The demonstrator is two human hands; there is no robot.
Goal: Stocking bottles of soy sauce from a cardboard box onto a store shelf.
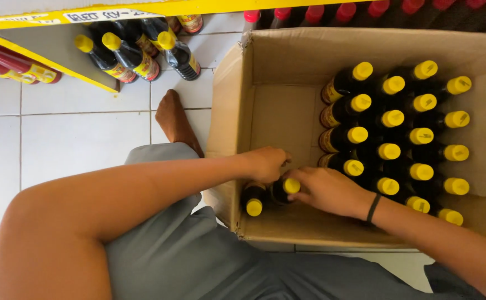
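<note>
Box (287,222): open cardboard, on the tiled floor (76,139).
Bottles (390,133): dark, yellow-capped, upright rows filling the box's right side.
Left hand (266,163): grip clenched on a bottle (283,189) at the box's near-left corner.
Right hand (329,190): fingers on the same bottle; hold unclear.
Second bottle (253,201): just left of it.
Shelf (48,61): yellow, beyond the box, holding more bottles.

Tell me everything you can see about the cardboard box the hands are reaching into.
The cardboard box is plain brown corrugated card, open at the top with its flaps folded outward, standing on a white tiled floor. Its right part is packed with upright dark bottles with yellow caps in rows; the left part shows bare bottom. Both hands reach inside: the left hand and right hand meet at two loose bottles near the front wall.
</note>
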